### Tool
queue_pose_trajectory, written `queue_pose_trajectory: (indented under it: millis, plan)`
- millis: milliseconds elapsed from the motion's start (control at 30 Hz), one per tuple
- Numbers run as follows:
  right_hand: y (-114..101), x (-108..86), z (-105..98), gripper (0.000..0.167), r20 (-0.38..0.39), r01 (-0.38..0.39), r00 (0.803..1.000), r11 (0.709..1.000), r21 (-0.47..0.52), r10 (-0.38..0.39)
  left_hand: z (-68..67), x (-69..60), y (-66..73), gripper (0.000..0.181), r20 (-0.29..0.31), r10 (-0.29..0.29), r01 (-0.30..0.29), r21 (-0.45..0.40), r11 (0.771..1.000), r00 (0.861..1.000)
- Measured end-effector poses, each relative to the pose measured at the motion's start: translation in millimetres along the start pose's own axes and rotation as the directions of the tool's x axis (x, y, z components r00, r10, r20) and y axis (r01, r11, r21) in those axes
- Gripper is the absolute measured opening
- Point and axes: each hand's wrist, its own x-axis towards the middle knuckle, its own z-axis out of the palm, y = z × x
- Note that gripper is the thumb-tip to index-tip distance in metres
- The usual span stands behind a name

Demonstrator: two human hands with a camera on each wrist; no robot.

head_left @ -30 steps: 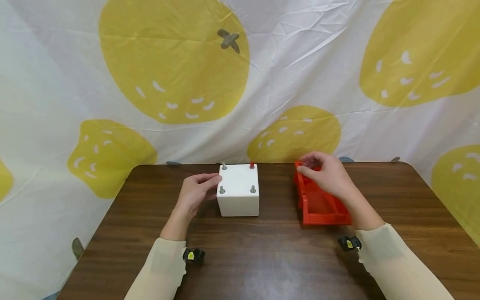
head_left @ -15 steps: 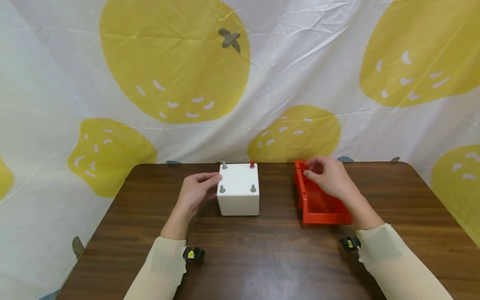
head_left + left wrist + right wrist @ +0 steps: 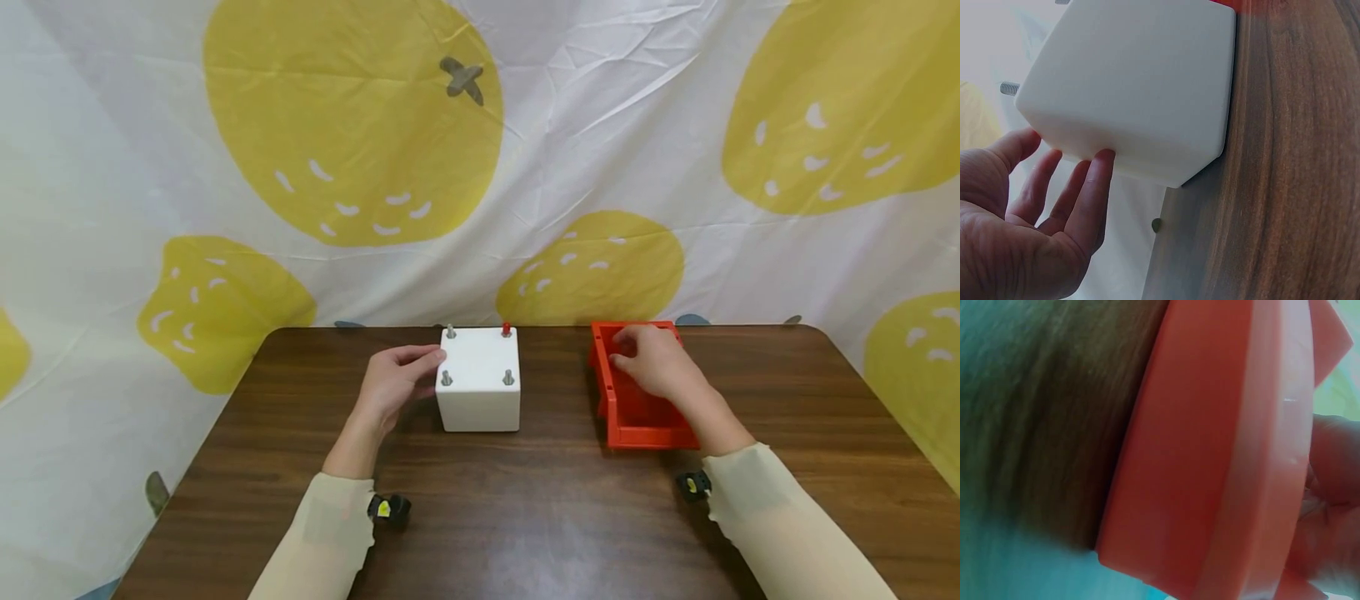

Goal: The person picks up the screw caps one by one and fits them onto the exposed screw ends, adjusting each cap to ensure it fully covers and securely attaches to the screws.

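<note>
A white block (image 3: 477,362) stands on the table, with several upright threaded bolts at its top corners. The far right one wears a red cap (image 3: 506,328); the near right bolt (image 3: 508,377) is bare metal. My left hand (image 3: 392,381) touches the block's left side with thumb and fingertips, its fingers loosely extended, as the left wrist view shows (image 3: 1054,206). To the right sits a red storage bin (image 3: 652,437). Over and inside it is my right hand (image 3: 654,360), fingers bent downward. The bin wall (image 3: 1210,450) hides its fingertips in the right wrist view, so whether they hold anything is unclear.
Both objects stand toward the back of a dark wooden table (image 3: 525,517). A white curtain with yellow fruit prints (image 3: 352,125) hangs right behind the table's far edge. The block and the bin stand apart, with bare tabletop between them.
My right hand has moved from the bin's far left rim rightward and down into the bin, its fingers bending more. The left hand and the block have stayed in place.
</note>
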Motion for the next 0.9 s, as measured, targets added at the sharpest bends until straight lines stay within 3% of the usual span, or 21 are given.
queue_pose_trajectory:
  millis: [200, 367, 567, 900]
  plan:
    - [-3.3, 1.1, 2.0, 0.040, 0.040, -0.015, 0.999, 0.997, -0.075, 0.018, 1.6, 0.3, -0.1, 0.035, 0.001, 0.002, -0.002, 0.007, 1.000, 1.000]
    - [-3.4, 5.4, 6.3, 0.032, 0.064, -0.016, 0.998, 0.990, -0.138, 0.025, 1.7, -0.1, -0.8, 0.035, 0.002, 0.006, -0.006, 0.012, 1.000, 1.000]
    - [0.3, 10.7, 11.0, 0.018, 0.109, -0.031, 0.993, 0.985, -0.170, 0.050, 1.7, -1.2, -0.7, 0.035, 0.004, 0.008, -0.009, 0.017, 1.000, 1.000]
    - [-0.1, 12.3, 12.8, 0.017, 0.133, -0.017, 0.990, 0.981, -0.193, 0.043, 1.2, -1.0, -0.9, 0.035, -0.002, 0.003, -0.003, 0.019, 1.000, 1.000]
